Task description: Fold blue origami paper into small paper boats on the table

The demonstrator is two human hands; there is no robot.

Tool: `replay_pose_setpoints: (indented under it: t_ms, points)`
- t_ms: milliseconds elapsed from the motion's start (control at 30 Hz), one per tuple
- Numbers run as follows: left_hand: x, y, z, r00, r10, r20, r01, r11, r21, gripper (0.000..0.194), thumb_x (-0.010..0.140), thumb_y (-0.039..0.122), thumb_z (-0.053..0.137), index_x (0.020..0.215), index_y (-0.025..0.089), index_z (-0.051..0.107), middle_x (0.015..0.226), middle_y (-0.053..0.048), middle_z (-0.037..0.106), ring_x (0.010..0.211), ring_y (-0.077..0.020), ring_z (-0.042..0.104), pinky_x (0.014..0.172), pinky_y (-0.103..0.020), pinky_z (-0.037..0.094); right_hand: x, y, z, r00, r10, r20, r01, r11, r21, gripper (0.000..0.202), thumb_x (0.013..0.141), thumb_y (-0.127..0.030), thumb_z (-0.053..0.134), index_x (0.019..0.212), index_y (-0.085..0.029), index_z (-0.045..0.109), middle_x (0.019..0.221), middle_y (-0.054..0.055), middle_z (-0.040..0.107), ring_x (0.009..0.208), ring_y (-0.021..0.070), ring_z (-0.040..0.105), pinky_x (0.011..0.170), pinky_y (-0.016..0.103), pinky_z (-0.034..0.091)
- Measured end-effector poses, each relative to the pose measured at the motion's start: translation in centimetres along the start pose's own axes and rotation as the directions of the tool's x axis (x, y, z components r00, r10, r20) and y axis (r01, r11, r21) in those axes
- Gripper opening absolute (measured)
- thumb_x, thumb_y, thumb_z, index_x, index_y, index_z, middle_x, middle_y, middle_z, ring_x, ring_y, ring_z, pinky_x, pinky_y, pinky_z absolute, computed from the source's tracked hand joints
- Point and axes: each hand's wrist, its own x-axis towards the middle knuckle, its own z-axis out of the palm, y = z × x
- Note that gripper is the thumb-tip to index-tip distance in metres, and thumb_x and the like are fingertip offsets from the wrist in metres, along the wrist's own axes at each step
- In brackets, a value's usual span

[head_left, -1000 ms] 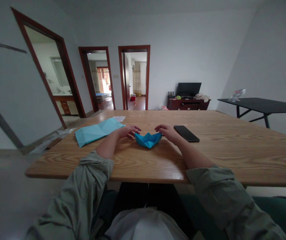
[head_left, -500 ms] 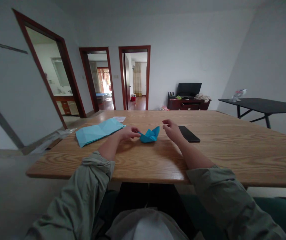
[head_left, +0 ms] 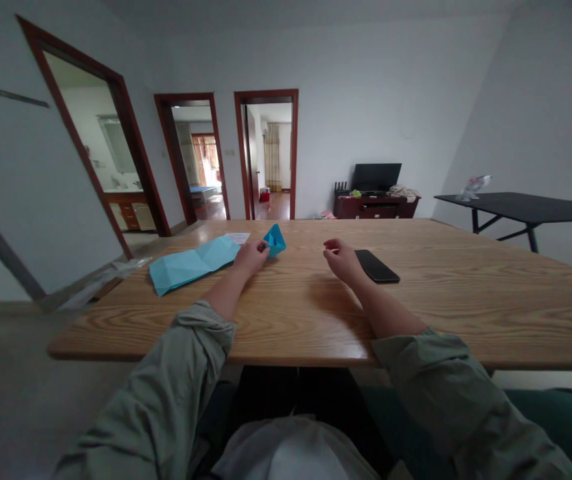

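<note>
A small blue folded paper boat [head_left: 276, 241] is pinched at its near left corner by my left hand [head_left: 252, 257]. It is tilted, with its pointed side up and its folds facing me. My left fingertips hide the corner they hold. To the right, my right hand [head_left: 341, 259] hovers over the table with its fingers loosely bent and a little apart, nothing between them. Just beyond that hand, partly behind it, lies a black phone [head_left: 379, 267]. Left of my left hand rests a larger sheet of light blue creased paper [head_left: 193, 265].
The wooden table [head_left: 286, 320] spans the view, its near edge in front of my lap. A small white paper [head_left: 239, 238] lies behind the blue sheet. Farther off are a black folding table [head_left: 531, 207] and a cabinet [head_left: 379, 208] with a television [head_left: 377, 177].
My left hand has lifted the paper boat and carried it left and away from me, turning it upright. My right hand has hardly moved.
</note>
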Motion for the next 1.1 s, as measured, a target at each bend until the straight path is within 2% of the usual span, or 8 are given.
replay_pose_setpoints:
  t_ms: [133,233,300,400,533,733,933,1100]
  points:
    - [0.2,-0.2,1.1,0.998,-0.028,0.055,0.034,0.994,-0.104,0.061,0.079,0.020,0.057,0.138,0.020,0.042,0.098,-0.005,0.069,0.083,-0.0162,0.063,0.078,-0.027,0.047,0.1,0.6,0.7,0.996,0.005,0.084,-0.001,0.999,-0.049,0.025,0.075,-0.027,0.054,0.097,-0.020,0.063,0.091,0.003,0.066,0.069,0.0129,0.058,0.065,0.025,0.043]
    - [0.2,-0.8,1.0,0.995,-0.001,0.103,0.019,0.984,-0.175,0.068,0.081,0.018,0.053,0.145,0.023,0.030,0.107,-0.005,0.067,0.079,-0.0131,0.062,0.076,-0.025,0.049,0.2,0.9,0.9,0.996,-0.015,0.082,0.019,0.998,-0.052,0.025,0.075,-0.026,0.054,0.097,-0.020,0.063,0.093,0.003,0.066,0.070,0.0124,0.059,0.066,0.025,0.044]
    - [0.2,-1.5,0.3,0.994,-0.023,0.108,0.033,0.995,-0.096,0.059,0.082,0.023,0.053,0.139,0.025,0.040,0.112,-0.005,0.066,0.083,-0.0147,0.062,0.077,-0.026,0.049,0.2,0.9,0.8,0.996,-0.009,0.086,0.013,0.999,-0.049,0.025,0.075,-0.026,0.054,0.097,-0.020,0.063,0.092,0.003,0.066,0.069,0.0123,0.059,0.066,0.025,0.043]
    - [0.5,-3.3,-1.4,0.988,-0.130,0.079,0.110,0.969,0.223,0.036,0.077,0.031,0.059,0.112,0.026,0.064,0.118,-0.006,0.063,0.103,-0.0237,0.058,0.089,-0.034,0.046,0.1,0.8,0.6,0.995,0.001,0.104,0.005,0.999,-0.052,0.023,0.075,-0.026,0.054,0.095,-0.019,0.064,0.090,0.003,0.067,0.070,0.0129,0.059,0.065,0.025,0.043]
    - [0.8,-5.7,-3.6,0.950,-0.312,0.013,0.273,0.851,0.449,0.031,0.072,0.041,0.063,0.101,0.029,0.066,0.120,-0.007,0.062,0.112,-0.0330,0.053,0.092,-0.046,0.041,-0.2,0.4,0.4,0.988,0.006,0.152,0.001,0.999,-0.050,0.023,0.075,-0.025,0.054,0.093,-0.018,0.066,0.088,0.004,0.068,0.070,0.0137,0.059,0.064,0.024,0.043]
    - [0.1,-7.6,-5.1,0.912,-0.404,0.070,0.345,0.848,0.401,0.062,0.063,0.054,0.070,0.118,0.029,0.057,0.121,-0.011,0.061,0.109,-0.0336,0.055,0.089,-0.043,0.041,-0.3,0.2,0.4,0.987,0.025,0.160,-0.016,0.998,-0.057,0.022,0.075,-0.025,0.055,0.092,-0.018,0.066,0.086,0.004,0.069,0.071,0.0139,0.060,0.066,0.024,0.043]
    - [-0.2,-7.6,-5.4,0.939,-0.342,0.033,0.320,0.905,0.281,0.048,0.066,0.053,0.069,0.104,0.024,0.062,0.110,-0.009,0.067,0.101,-0.0291,0.059,0.083,-0.034,0.043,-0.3,0.4,0.5,0.982,0.027,0.189,-0.016,0.998,-0.056,0.022,0.074,-0.025,0.054,0.092,-0.018,0.066,0.084,0.004,0.069,0.070,0.0139,0.060,0.063,0.023,0.043]
    - [0.2,-8.2,-5.4,0.919,-0.394,-0.015,0.385,0.889,0.247,0.040,0.071,0.048,0.065,0.102,0.022,0.064,0.105,-0.008,0.068,0.097,-0.0248,0.061,0.080,-0.030,0.043,-0.4,0.3,0.6,0.975,0.047,0.216,-0.033,0.997,-0.064,0.023,0.074,-0.027,0.054,0.092,-0.018,0.066,0.079,0.003,0.067,0.065,0.0132,0.057,0.058,0.022,0.041]
